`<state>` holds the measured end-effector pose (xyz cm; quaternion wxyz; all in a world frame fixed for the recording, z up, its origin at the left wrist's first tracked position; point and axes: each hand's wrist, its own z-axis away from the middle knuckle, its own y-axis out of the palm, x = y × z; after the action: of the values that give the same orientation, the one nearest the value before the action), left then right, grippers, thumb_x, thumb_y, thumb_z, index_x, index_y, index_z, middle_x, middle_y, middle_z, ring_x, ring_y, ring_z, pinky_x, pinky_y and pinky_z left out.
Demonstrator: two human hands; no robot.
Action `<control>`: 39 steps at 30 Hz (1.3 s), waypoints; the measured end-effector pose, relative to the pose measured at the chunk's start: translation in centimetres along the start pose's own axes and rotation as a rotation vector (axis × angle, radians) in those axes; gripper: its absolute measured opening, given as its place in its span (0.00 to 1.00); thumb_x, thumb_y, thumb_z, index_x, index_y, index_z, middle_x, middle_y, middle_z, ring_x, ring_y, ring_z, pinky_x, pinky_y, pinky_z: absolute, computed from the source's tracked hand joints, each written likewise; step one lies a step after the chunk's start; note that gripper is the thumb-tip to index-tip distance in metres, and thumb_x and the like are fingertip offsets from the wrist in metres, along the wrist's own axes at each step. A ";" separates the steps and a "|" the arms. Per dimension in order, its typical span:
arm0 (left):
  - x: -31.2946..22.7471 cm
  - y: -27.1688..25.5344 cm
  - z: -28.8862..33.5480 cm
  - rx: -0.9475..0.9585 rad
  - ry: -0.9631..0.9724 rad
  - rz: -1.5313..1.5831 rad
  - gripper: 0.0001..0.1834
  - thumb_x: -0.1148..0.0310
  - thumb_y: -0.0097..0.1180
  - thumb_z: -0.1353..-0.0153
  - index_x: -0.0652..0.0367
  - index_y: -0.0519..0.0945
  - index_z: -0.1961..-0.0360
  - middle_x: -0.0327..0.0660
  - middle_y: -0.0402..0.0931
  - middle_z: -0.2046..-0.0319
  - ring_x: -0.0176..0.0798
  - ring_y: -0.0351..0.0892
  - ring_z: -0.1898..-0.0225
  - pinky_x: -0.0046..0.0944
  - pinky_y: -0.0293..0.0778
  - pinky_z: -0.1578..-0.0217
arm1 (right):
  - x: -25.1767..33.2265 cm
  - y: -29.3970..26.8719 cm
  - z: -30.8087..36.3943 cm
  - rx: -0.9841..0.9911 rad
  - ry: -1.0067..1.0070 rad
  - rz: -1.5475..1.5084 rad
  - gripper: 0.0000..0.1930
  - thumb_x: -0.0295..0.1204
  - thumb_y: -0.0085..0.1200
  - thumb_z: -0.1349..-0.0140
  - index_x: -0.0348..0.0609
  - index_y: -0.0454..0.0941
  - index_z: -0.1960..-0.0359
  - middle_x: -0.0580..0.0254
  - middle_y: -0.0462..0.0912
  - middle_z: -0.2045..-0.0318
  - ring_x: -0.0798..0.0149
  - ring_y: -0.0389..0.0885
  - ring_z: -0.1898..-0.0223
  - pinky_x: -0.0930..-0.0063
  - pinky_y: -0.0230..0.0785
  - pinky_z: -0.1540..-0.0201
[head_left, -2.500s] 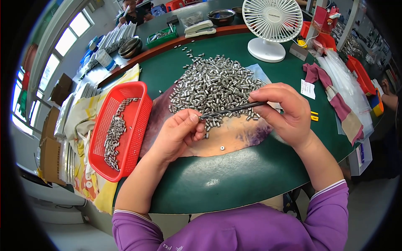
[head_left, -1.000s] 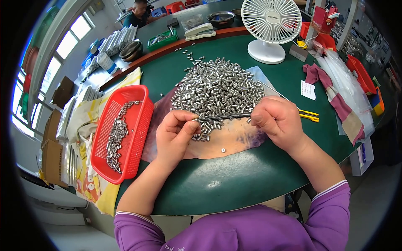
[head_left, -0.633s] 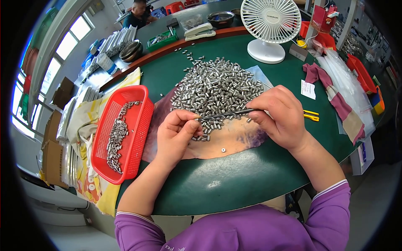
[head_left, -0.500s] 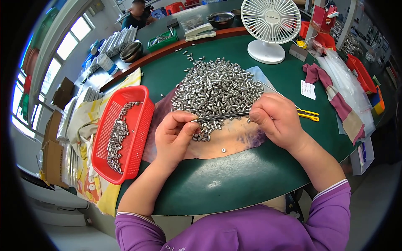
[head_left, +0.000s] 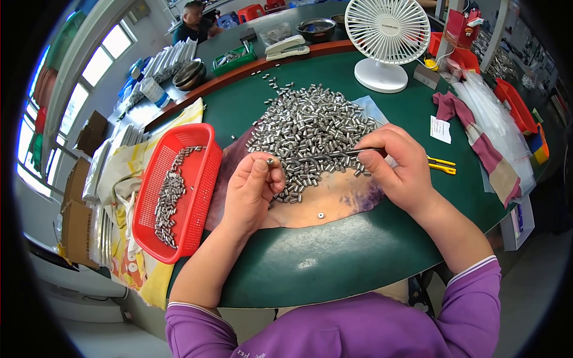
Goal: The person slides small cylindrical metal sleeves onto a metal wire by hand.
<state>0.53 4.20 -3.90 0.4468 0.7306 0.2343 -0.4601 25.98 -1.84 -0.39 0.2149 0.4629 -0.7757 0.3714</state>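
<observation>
While our right hand (head_left: 403, 172) grips a drill bit (head_left: 325, 156) and our left hand (head_left: 250, 186) pinches a metal cylinder (head_left: 270, 161) at its nine o'clock, a slack hold could drop that cylinder into the twelve-o'clock pile (head_left: 313, 116).

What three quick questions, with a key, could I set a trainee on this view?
1. Multiple choice: What does the left hand hold?
A) a flat white paper slip
B) a small silver metal cylinder
C) a round white electric fan

2. True or false: The red perforated plastic basket stands to the left of the heap of silver metal cylinders.

3. Fill in: The dark spiral-twisted metal rod is held in the ____ hand.

Key: 1. B. 2. True. 3. The right hand.
</observation>
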 end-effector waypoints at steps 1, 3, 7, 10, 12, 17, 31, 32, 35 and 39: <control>0.0 0.0 0.0 0.021 -0.022 0.019 0.13 0.58 0.50 0.31 0.58 0.75 0.60 0.35 0.74 0.72 0.29 0.73 0.70 0.28 0.71 0.66 | -0.1 0.0 0.0 -0.012 -0.121 0.048 0.06 0.29 0.61 0.43 0.42 0.79 0.68 0.62 0.80 0.72 0.60 0.77 0.71 0.70 0.69 0.67; 0.0 0.2 0.0 0.028 -0.038 -0.003 0.13 0.58 0.50 0.31 0.58 0.75 0.60 0.35 0.74 0.72 0.29 0.73 0.70 0.28 0.71 0.66 | 0.1 0.0 0.1 -0.024 -0.239 0.099 0.07 0.27 0.62 0.45 0.43 0.79 0.66 0.62 0.80 0.71 0.58 0.77 0.71 0.68 0.69 0.66; -0.2 0.4 0.3 0.036 -0.068 -0.063 0.14 0.57 0.49 0.30 0.58 0.74 0.61 0.35 0.74 0.72 0.29 0.72 0.71 0.28 0.71 0.67 | 0.4 -0.1 0.0 -0.075 -0.322 0.159 0.09 0.26 0.63 0.48 0.44 0.80 0.65 0.62 0.80 0.71 0.58 0.78 0.70 0.67 0.69 0.66; -0.2 0.6 0.4 0.030 -0.079 -0.067 0.13 0.58 0.48 0.29 0.58 0.75 0.60 0.36 0.74 0.72 0.29 0.72 0.71 0.28 0.71 0.68 | 0.4 -0.2 -0.1 -0.077 -0.361 0.188 0.09 0.26 0.64 0.48 0.44 0.80 0.65 0.62 0.80 0.71 0.59 0.78 0.70 0.67 0.69 0.66; -0.1 0.5 0.5 0.038 -0.081 -0.079 0.13 0.59 0.48 0.29 0.58 0.75 0.60 0.36 0.74 0.72 0.29 0.73 0.71 0.28 0.71 0.68 | 0.5 -0.2 -0.1 -0.065 -0.374 0.200 0.10 0.26 0.64 0.49 0.44 0.80 0.64 0.62 0.80 0.71 0.59 0.78 0.70 0.67 0.69 0.66; 0.0 0.5 0.6 0.056 -0.080 -0.072 0.13 0.59 0.48 0.29 0.58 0.75 0.59 0.37 0.75 0.71 0.29 0.73 0.72 0.29 0.71 0.70 | 0.3 -0.2 0.1 -0.043 -0.409 0.237 0.11 0.26 0.64 0.50 0.45 0.80 0.64 0.63 0.79 0.71 0.59 0.78 0.70 0.66 0.69 0.66; -0.2 0.9 0.9 -0.020 0.049 -0.370 0.05 0.72 0.54 0.33 0.62 0.74 0.61 0.34 0.75 0.70 0.25 0.72 0.71 0.26 0.71 0.68 | 0.5 -0.4 0.0 0.019 -0.341 0.306 0.08 0.33 0.61 0.45 0.44 0.78 0.71 0.62 0.76 0.76 0.56 0.76 0.72 0.65 0.68 0.69; -0.2 1.1 1.0 -0.019 0.049 -0.371 0.05 0.72 0.54 0.33 0.62 0.74 0.61 0.34 0.75 0.70 0.25 0.72 0.71 0.26 0.71 0.68 | 0.5 -0.3 0.0 0.037 -0.284 0.263 0.09 0.35 0.60 0.42 0.43 0.77 0.73 0.60 0.75 0.78 0.55 0.76 0.74 0.65 0.68 0.70; -0.5 1.4 1.1 -0.016 0.148 -0.464 0.04 0.76 0.55 0.35 0.64 0.75 0.61 0.35 0.75 0.69 0.25 0.73 0.69 0.26 0.72 0.66 | -0.1 -0.2 0.7 0.143 -0.049 0.072 0.14 0.38 0.57 0.38 0.41 0.76 0.76 0.59 0.74 0.81 0.55 0.75 0.76 0.67 0.67 0.71; -0.3 0.8 1.2 0.010 0.284 -0.573 0.05 0.79 0.56 0.38 0.64 0.77 0.61 0.37 0.76 0.66 0.27 0.75 0.68 0.28 0.74 0.64 | 0.9 -0.6 0.5 0.283 0.361 -0.238 0.17 0.40 0.54 0.35 0.40 0.76 0.77 0.59 0.74 0.82 0.57 0.75 0.78 0.68 0.67 0.72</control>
<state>0.48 2.81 -3.44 0.2585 0.6940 0.4883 -0.4616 26.10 -2.88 0.13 0.3251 0.5026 -0.6052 0.5249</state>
